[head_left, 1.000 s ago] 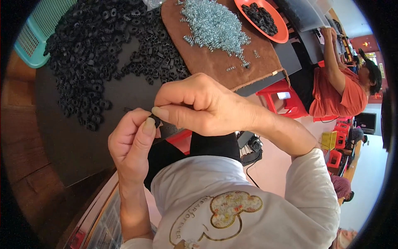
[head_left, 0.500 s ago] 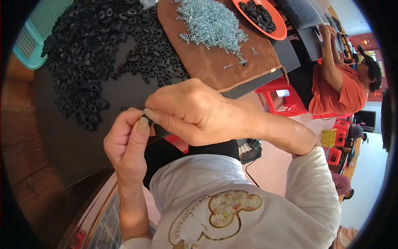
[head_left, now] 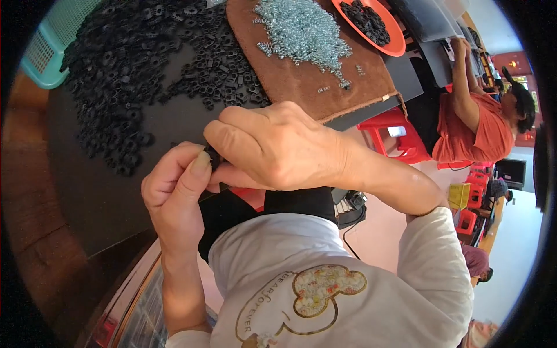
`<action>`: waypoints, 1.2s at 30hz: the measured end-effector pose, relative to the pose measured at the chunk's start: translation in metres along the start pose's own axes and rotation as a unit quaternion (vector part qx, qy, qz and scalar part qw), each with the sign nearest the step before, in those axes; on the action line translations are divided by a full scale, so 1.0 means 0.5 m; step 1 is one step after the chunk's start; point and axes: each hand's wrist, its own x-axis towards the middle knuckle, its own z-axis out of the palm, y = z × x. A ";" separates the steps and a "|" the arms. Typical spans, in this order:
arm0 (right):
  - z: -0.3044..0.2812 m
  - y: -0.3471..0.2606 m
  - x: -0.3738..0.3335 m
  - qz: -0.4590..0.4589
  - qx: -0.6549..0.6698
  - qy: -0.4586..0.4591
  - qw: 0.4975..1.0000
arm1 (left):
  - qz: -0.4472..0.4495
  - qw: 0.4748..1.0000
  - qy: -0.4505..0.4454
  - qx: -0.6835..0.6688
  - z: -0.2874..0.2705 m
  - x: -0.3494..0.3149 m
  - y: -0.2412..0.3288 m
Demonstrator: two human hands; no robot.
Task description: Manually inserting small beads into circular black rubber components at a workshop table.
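Note:
In front of my body, near the table's edge, my two hands meet around a small black plastic part (head_left: 213, 155). My left hand (head_left: 177, 182) pinches it between thumb and fingers. My right hand (head_left: 275, 148) is closed, its curled fingers and thumb against the same part from the right. Most of the part is covered by fingers, so its shape and anything inside it are hidden. Beyond the hands lies a big heap of similar black plastic parts (head_left: 113, 87). Farther to the right, a pile of small metal springs (head_left: 304, 35) rests on a brown cloth (head_left: 296, 93).
An orange-red dish (head_left: 396, 45) of black pieces stands at the far right of the dark table (head_left: 110, 203). A green plastic basket (head_left: 43, 64) is at the far left. A red stool (head_left: 400, 142) is beside the table; a person in an orange shirt (head_left: 473, 127) works farther right.
My right hand has turned, its knuckles now higher and its thumb lower under the part. My left hand has shifted slightly up and left. The part stays between both hands.

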 end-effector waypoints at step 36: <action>-0.304 0.227 -0.171 0.371 -0.282 0.074 0.882 | 0.054 0.990 -0.047 0.124 0.007 -0.006 -0.017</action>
